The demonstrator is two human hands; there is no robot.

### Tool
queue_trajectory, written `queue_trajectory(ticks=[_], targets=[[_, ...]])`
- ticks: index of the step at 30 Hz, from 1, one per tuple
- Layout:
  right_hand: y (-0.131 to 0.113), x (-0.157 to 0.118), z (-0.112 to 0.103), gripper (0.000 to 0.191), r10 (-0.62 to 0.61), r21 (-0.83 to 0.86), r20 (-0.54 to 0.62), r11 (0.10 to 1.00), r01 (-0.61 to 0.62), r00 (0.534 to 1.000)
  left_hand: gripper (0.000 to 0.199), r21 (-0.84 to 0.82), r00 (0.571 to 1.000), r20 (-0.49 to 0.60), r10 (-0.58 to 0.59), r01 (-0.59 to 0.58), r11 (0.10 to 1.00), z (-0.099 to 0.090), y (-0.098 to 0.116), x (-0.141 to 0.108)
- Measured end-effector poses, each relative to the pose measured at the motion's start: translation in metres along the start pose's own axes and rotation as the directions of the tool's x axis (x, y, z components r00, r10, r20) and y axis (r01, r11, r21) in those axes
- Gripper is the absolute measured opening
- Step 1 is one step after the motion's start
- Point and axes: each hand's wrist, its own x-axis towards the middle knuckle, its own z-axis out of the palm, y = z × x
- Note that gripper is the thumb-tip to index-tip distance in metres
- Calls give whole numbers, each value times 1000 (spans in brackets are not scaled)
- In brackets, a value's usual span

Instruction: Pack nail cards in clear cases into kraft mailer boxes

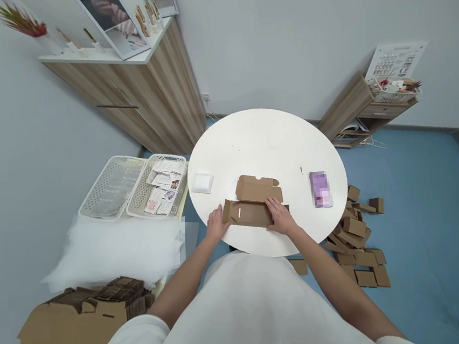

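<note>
A partly folded brown cardboard box (251,215) lies on the round white table (266,136) near its front edge, with its lid panel (257,189) spread out flat behind it. My left hand (217,224) is at the box's left end, fingers against the raised end flap. At the right part of the box, my right hand (281,217) has its fingers over the back edge and its thumb at the front side. A small white padded packet (202,183) rests at the table's left. On the right side lies a purple packet (319,189), partly blurred.
Left of the table are white baskets (158,187) with cards and clear packets, a stack of white sheets (119,247) and flat cardboard (66,333). Small brown boxes (355,235) are piled on the floor at right. Wooden cabinets stand behind.
</note>
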Motion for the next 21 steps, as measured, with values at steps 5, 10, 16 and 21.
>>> queue_trajectory(ticks=[5, 10, 16, 21], targets=[[1, 0, 4, 101, -27, 30, -8, 999, 27, 1000, 39, -227, 997, -80, 13, -31, 973, 10, 16, 4], [-3, 3, 8, 103, -25, 14, -3, 1000, 25, 1000, 30, -282, 991, -131, 31, -67, 957, 12, 38, -4], [-6, 7, 10, 108, -46, -18, 12, 999, 47, 999, 38, -210, 994, -106, 23, -45, 977, 15, 55, -10], [-5, 8, 6, 114, -90, -37, 17, 995, 90, 996, 29, -211, 984, -55, -172, 157, 965, 15, 48, -6]])
